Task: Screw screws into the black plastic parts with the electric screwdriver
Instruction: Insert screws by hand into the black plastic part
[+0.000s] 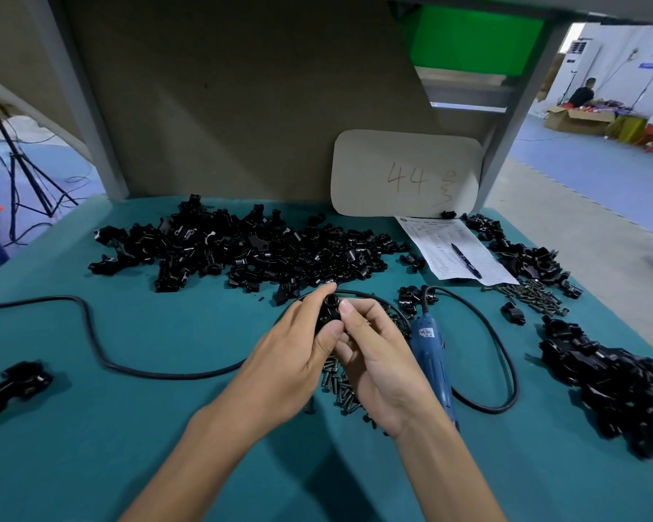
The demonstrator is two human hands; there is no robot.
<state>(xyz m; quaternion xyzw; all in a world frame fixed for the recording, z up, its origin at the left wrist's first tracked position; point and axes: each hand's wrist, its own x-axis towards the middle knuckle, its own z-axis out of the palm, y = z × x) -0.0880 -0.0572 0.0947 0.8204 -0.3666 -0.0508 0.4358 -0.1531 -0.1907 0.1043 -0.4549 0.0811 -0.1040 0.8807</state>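
Littering a teal mat (129, 446), black parts (261, 254) lie before a beige backboard (242, 107).

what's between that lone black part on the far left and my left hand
Only a black cable curving across the teal mat between the lone black part and the left hand; head view shows it.

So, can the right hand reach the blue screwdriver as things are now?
Probably yes: the screwdriver lies beside the right hand, nothing between, though that hand must first release the black part.
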